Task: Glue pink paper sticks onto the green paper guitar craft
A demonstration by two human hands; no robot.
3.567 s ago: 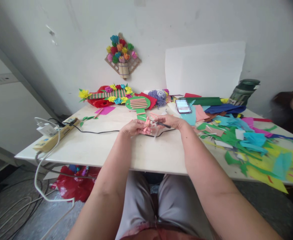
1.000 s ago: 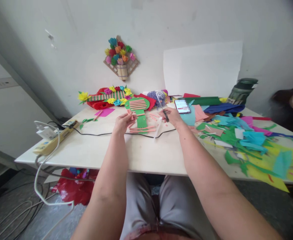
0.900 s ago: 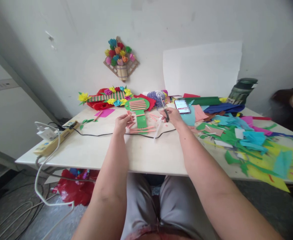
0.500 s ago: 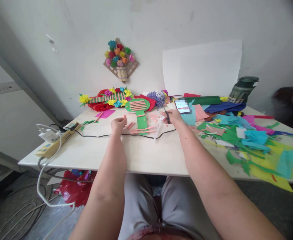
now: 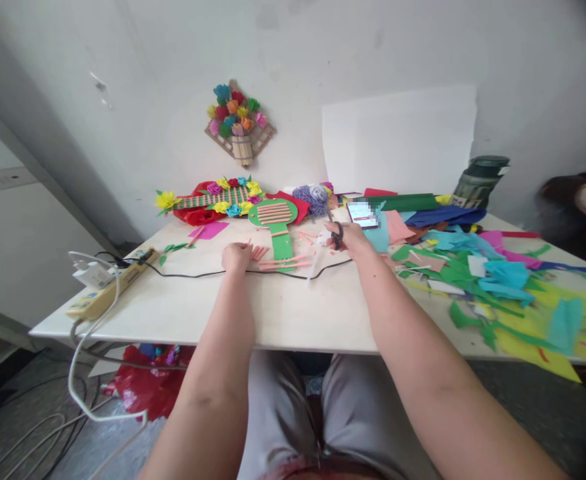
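Note:
My left hand [image 5: 237, 256] is closed on the table, with the tip of a short pink stick [image 5: 249, 241] poking out of its fingers. Right beside it lie several short pink sticks [image 5: 260, 253]. In my right hand [image 5: 349, 240] is a pair of scissors [image 5: 339, 233]; its black handle shows at the fingers and the blades point away from me. Between the hands rests a green guitar-like cutout [image 5: 281, 245], with a row of pink sticks across its round end. Longer pink strips [image 5: 285, 264] cross its near end. A whitish translucent object [image 5: 317, 263] lies by my right hand.
A black cable [image 5: 197, 274] runs across the table from a power strip [image 5: 113, 287] at left. Coloured paper scraps [image 5: 503, 280] cover the right side. A phone [image 5: 363, 215], purple yarn [image 5: 313, 200], a flowered guitar craft [image 5: 217, 198] and a bottle [image 5: 480, 183] stand farther back.
My left hand has lowered to the table beside the loose sticks, and the pink stick it held up is now mostly hidden. The scissors have turned slightly in my right hand.

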